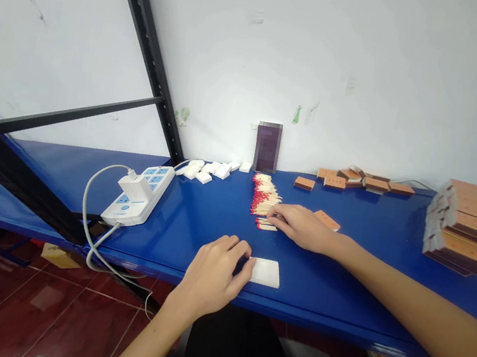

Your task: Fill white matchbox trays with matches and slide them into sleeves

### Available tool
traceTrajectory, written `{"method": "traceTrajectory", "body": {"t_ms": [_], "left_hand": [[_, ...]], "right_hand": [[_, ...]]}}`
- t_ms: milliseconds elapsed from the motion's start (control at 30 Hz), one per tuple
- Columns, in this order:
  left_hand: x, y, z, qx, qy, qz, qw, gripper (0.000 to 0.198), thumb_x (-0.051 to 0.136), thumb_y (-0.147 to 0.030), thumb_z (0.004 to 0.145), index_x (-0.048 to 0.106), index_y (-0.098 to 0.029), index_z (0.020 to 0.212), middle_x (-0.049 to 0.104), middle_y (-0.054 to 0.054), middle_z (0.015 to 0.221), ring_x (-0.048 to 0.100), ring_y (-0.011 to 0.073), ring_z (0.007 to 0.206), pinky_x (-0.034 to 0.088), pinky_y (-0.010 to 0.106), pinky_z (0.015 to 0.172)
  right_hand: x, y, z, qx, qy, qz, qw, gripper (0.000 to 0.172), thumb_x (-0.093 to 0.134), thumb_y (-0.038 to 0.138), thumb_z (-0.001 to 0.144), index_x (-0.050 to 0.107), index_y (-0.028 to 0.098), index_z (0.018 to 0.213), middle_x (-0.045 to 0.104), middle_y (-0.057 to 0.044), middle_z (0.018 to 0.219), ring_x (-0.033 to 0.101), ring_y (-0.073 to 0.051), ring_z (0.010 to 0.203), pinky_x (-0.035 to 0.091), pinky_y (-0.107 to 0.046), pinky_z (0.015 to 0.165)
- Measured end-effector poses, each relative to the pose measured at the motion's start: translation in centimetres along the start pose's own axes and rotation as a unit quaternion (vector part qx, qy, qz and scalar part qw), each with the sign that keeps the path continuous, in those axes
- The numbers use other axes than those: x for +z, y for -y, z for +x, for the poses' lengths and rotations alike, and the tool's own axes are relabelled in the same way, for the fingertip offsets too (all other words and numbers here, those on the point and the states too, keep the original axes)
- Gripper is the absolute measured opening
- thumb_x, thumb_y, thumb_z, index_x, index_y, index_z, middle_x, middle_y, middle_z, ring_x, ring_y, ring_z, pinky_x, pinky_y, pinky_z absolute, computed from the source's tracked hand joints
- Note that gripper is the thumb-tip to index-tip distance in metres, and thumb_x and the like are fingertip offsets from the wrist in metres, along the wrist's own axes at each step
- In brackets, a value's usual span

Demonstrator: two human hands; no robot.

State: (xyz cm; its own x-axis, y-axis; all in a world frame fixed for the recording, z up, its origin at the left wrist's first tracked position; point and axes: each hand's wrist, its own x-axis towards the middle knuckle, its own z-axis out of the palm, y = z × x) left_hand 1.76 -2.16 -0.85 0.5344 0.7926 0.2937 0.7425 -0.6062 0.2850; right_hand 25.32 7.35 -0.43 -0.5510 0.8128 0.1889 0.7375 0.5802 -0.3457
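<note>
My left hand (pixel 219 272) rests near the table's front edge, its thumb and fingers closed at the left end of a white matchbox tray (pixel 266 272). My right hand (pixel 298 225) reaches to the right ends of the red-tipped matches (pixel 265 198), fingertips pinched together; whether a match is between them is too small to tell. A few matches (pixel 265 224) lie in a separate small row just in front of the pile. Behind my right hand an orange matchbox cover (pixel 328 220) lies flat, partly hidden.
White trays (pixel 203 177) lie at the back left, near a power strip (pixel 140 196) with a plug and cable. Orange matchboxes (pixel 335 182) lie at the back right, stacked packs (pixel 468 230) at far right. A dark upright object (pixel 267 147) stands against the wall.
</note>
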Motion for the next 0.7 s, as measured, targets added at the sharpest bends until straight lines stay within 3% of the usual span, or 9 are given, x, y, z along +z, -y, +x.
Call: {"method": "traceTrajectory", "body": {"t_ms": [433, 700], "left_hand": [[0.0, 0.06, 0.07, -0.003, -0.006, -0.013, 1.0, 0.016, 0.042, -0.027, 0.103, 0.055, -0.022, 0.095, 0.06, 0.002, 0.091, 0.057, 0.0211, 0.082, 0.042, 0.033, 0.071], [0.0, 0.06, -0.03, -0.005, -0.005, -0.017, 1.0, 0.016, 0.042, -0.028, 0.103, 0.055, -0.023, 0.095, 0.06, 0.002, 0.09, 0.057, 0.0214, 0.083, 0.041, 0.033, 0.073]], "right_hand": [[0.09, 0.08, -0.36, -0.026, -0.009, 0.005, 1.0, 0.02, 0.044, 0.03, 0.1, 0.061, 0.022, 0.093, 0.068, -0.003, 0.088, 0.058, -0.018, 0.077, 0.034, -0.028, 0.066], [-0.34, 0.19, -0.84, -0.041, 0.007, 0.038, 0.998, 0.02, 0.047, 0.033, 0.099, 0.059, 0.022, 0.087, 0.06, 0.001, 0.071, 0.053, -0.015, 0.066, 0.031, -0.027, 0.06]]}}
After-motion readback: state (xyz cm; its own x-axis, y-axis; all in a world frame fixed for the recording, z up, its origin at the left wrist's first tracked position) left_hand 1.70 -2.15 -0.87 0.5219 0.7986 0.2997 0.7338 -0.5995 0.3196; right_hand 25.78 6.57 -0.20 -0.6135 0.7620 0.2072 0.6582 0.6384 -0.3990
